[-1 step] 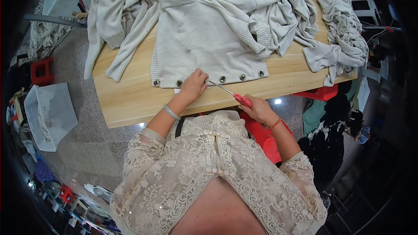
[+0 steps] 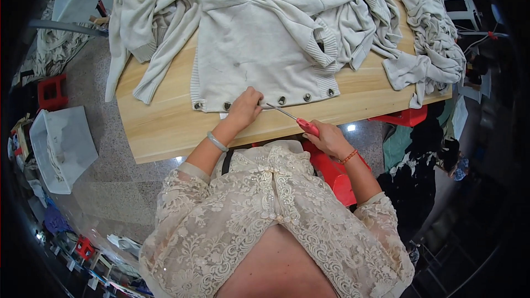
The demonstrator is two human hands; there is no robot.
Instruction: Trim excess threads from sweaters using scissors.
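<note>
- While my left hand (image 2: pixel 244 108) presses flat on the buttoned hem of the pale knitted cardigan (image 2: pixel 259 49), the fingers lie together on the fabric and close around nothing.
- My right hand (image 2: pixel 329 139) is closed around the red handle of a thin pointed tool (image 2: pixel 291 117); its metal tip reaches the cardigan hem just beside my left fingers.
- The cardigan lies spread on the wooden bench (image 2: pixel 165 124), its hem with a row of dark buttons (image 2: pixel 307 97) running along the near edge.
- A pile of similar pale garments (image 2: pixel 425 33) covers the far side and the right end of the bench; one sleeve hangs over the left edge.
- A pale bracelet (image 2: pixel 217 141) sits on my left wrist, an orange beaded one (image 2: pixel 349 157) on my right.
- On the floor left of the bench stand a white plastic bin (image 2: pixel 61 146) and a small red stool (image 2: pixel 51 91).
</note>
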